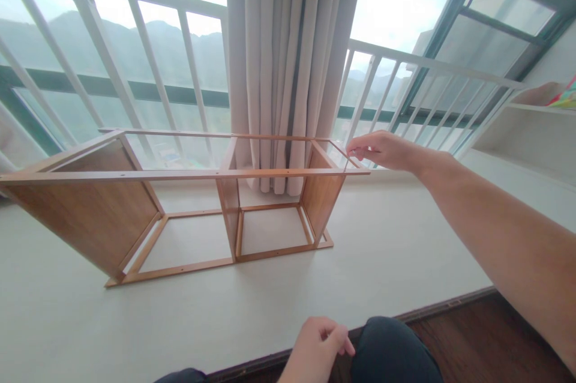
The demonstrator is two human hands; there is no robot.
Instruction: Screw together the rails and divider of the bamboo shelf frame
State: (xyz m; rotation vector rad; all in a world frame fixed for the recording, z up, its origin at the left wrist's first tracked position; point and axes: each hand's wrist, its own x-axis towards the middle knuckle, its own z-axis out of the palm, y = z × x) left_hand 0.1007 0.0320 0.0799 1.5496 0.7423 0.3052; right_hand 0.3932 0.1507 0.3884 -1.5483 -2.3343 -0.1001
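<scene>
Right hand (382, 150) pinches the wooden frame's (180, 175) top corner; below its fingers lies the pale ledge (382, 251), behind them railing (432, 65) and curtain (288, 59). Left hand (315, 350) rests loosely curled.

one wooden shelf frame (180, 203) with two open compartments, split by one middle divider (228, 203) between two end panels; two hands, the right hand (382, 150) and the left hand (317, 350); one grey curtain (288, 59); two white railing sections, left railing (112, 59) and right railing (427, 89); one white wall shelf (531, 131); one knee (391, 350) in dark cloth
</scene>
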